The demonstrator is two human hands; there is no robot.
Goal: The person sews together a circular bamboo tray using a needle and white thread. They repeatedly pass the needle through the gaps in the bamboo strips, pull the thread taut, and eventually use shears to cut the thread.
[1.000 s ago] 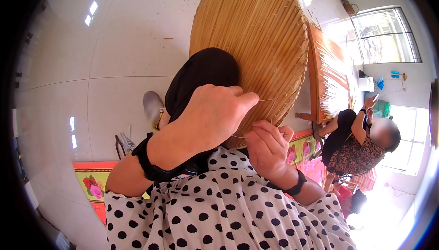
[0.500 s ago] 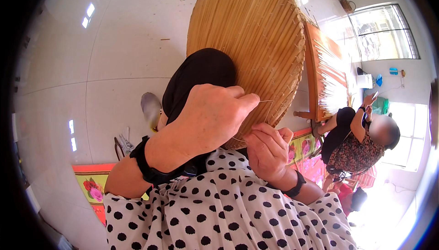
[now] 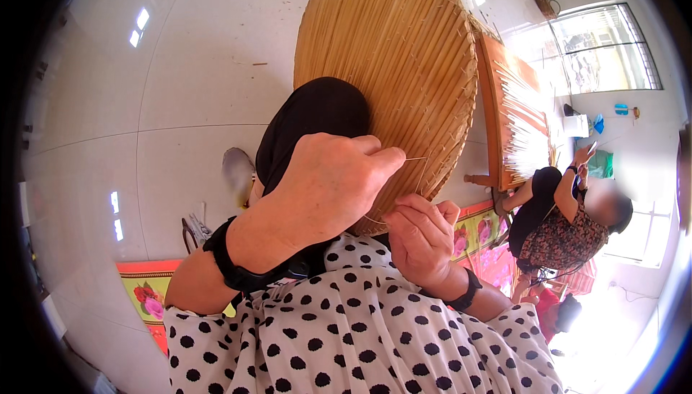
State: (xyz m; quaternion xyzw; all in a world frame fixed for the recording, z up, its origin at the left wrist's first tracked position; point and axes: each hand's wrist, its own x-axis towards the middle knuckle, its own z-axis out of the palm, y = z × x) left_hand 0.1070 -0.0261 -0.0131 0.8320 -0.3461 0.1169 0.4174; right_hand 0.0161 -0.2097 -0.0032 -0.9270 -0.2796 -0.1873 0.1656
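Note:
A large rounded piece of straw-coloured strips, with stitches along its bound rim, leans against my dark-clad knee. Over its lower part my left hand is closed in a pinch on a thin pale thread. The thread bends near the stitched edge and runs down toward my right hand, whose curled fingers also pinch it, close to the piece's lower end. A thin loop shows between the two hands. Whether a needle is on the thread is too small to tell.
On the right stands a wooden bench bearing many pale thin strips. A person sits beyond it, holding a phone. Flowered cloth lies at the lower left, on the tiled floor.
Both hands keep their pinch on the thread. My left hand and the straw-coloured piece have shifted very slightly to the left.

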